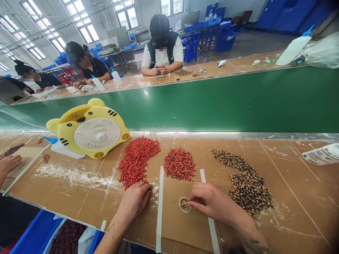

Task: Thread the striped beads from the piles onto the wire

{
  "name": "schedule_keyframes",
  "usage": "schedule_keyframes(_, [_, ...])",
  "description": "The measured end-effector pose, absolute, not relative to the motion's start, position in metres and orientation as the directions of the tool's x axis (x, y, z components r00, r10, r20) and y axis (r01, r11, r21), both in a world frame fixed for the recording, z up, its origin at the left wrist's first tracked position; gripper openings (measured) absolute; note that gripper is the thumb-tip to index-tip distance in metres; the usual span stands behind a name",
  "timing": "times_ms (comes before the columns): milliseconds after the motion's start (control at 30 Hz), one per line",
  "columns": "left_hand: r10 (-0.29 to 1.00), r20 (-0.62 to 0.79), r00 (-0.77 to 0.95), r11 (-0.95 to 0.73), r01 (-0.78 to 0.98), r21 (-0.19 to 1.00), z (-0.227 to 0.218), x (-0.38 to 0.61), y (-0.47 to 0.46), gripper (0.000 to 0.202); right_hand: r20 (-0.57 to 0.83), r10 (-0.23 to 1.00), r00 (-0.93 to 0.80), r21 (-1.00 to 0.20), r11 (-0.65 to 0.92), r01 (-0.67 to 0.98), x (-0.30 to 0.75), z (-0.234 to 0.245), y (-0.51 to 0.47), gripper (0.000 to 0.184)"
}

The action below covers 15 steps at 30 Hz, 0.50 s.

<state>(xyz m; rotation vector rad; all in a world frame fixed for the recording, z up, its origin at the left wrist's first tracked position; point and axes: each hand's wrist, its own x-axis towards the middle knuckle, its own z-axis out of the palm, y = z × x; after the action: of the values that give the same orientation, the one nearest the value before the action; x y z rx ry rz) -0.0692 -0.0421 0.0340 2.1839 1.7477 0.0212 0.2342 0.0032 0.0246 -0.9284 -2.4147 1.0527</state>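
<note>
My right hand [205,199] pinches a thin wooden stick [186,203], its tip inside a small round clear dish [184,209]. The dish sits on a cardboard sheet [182,227] edged by white tape strips. At the lower edge of a large heap of small red pieces [139,158] rests my left hand [136,195]. Its fingers are curled together, and what they hold, if anything, is hidden. A smaller heap of red pieces with pale tips [180,164] lies just above the sheet. Right of my right hand spreads a pile of black-and-tan pieces [249,187].
A yellow animal-shaped fan [91,128] stands at left against a white bottle with a blue tip [66,150]. At far right lies a white bottle [321,154]. A neighbour's hand [10,165] is at far left. Beyond the green belt [212,102], several people work.
</note>
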Motion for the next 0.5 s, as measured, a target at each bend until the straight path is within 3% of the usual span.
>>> schedule_keyframes(133, [0.953,-0.175,0.246,-0.186,0.935,0.303,0.031,-0.072,-0.037,0.030,0.027,0.673,-0.739,-0.742,0.509,0.437,0.234,0.023,0.004,0.013])
schedule_keyframes(300, [0.926,-0.253,0.279,-0.200,0.934,0.297,0.039,-0.068,-0.030,0.030,0.047,0.649,-0.760,-0.726,0.545,0.420,0.232,0.022,0.003,0.015])
schedule_keyframes(400, [0.930,-0.270,0.251,-0.177,0.946,0.270,0.040,-0.067,-0.028,0.025,0.085,0.648,-0.757,-0.707,0.574,0.413,0.228,0.023,0.001,0.015])
schedule_keyframes(500, [0.932,-0.274,0.237,-0.143,0.936,0.323,0.036,-0.071,-0.028,0.017,0.113,0.654,-0.748,-0.696,0.589,0.410,0.226,0.023,0.000,0.014])
